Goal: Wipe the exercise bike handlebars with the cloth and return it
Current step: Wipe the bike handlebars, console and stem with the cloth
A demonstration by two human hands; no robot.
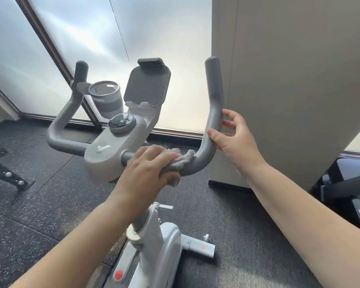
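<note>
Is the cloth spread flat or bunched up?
Bunched. The cloth is crumpled in the left hand, pressed on the handlebar.

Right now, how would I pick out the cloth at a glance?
Find the exercise bike's grey handlebars, then its right-hand bar where it bends upward. The cloth is the crumpled grey towel wrapped round that bend, gripped by the left hand; it alone looks fuzzy.
</note>
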